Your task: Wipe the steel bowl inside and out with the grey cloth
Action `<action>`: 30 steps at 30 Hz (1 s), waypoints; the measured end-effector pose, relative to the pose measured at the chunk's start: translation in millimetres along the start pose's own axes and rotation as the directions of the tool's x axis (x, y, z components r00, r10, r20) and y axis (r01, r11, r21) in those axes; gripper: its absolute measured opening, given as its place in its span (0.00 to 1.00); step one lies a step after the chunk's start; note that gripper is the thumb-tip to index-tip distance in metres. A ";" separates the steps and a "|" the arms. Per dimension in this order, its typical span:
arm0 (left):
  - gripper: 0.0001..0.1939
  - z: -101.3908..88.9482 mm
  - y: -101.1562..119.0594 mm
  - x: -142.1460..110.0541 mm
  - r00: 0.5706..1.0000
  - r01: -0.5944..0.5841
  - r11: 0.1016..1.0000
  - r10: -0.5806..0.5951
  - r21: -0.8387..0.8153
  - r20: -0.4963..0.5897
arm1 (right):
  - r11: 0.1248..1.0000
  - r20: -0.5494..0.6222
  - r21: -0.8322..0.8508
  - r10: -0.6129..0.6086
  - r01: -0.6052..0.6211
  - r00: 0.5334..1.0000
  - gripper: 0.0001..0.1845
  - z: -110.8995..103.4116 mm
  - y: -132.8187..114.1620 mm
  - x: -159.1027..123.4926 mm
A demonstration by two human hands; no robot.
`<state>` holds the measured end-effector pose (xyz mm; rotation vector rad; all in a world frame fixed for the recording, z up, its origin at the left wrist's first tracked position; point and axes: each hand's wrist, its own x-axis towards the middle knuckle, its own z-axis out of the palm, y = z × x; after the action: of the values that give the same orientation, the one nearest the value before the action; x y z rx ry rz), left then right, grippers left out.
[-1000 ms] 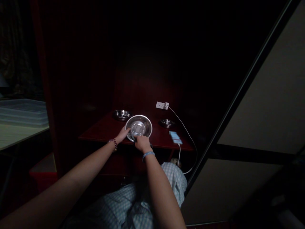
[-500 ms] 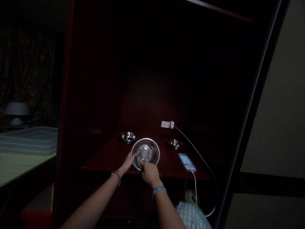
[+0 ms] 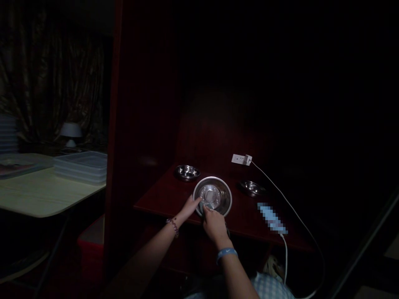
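A deep stainless steel bowl (image 3: 225,198) is tilted toward me at the front of the dark red desk (image 3: 158,197). My left hand (image 3: 189,207) grips its left rim, with the thumb over the edge. My right hand (image 3: 215,224) is closed at the bowl's near rim, with the index finger reaching into it. A small greyish-green piece shows by those fingertips, and its kind cannot be made out in the dim light. Behind stand two shallow metal bowls, a left bowl (image 3: 187,172) and a right bowl (image 3: 252,188).
A blurred-out phone (image 3: 272,218) lies at the desk's right front, its white cable (image 3: 286,257) hanging over the edge. Another cord runs from a wall socket (image 3: 239,159). A dark side panel (image 3: 140,124) rises at the left. Beyond it, plastic containers (image 3: 81,168) stand on a pale table (image 3: 40,197).
The view has swung left, so everything sits further right and more of the pale table shows. Both hands stay at the bowl with much the same hold.
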<state>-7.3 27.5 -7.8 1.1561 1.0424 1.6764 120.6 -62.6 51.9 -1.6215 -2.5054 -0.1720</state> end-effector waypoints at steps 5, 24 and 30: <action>0.13 -4.1 -1.9 0.1 1.000 -0.001 1.000 0.001 0.024 0.023 | 1.000 -0.015 0.017 -0.011 0.011 1.000 0.30 2.2 -0.1 0.1; 0.16 -11.5 -1.8 -4.0 0.998 0.056 0.983 -0.055 0.172 -0.010 | 0.943 0.031 0.101 -0.323 0.318 0.946 0.33 4.9 51.6 -10.3; 0.18 -13.8 -6.9 -2.3 0.998 0.052 0.986 -0.048 0.161 -0.030 | 0.892 0.105 -0.018 -0.447 0.451 0.889 0.28 -11.6 84.6 6.3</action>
<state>-18.7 25.1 -18.1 1.2036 1.2332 1.5952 196.0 -24.6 65.6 -1.0526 -2.9353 -0.2005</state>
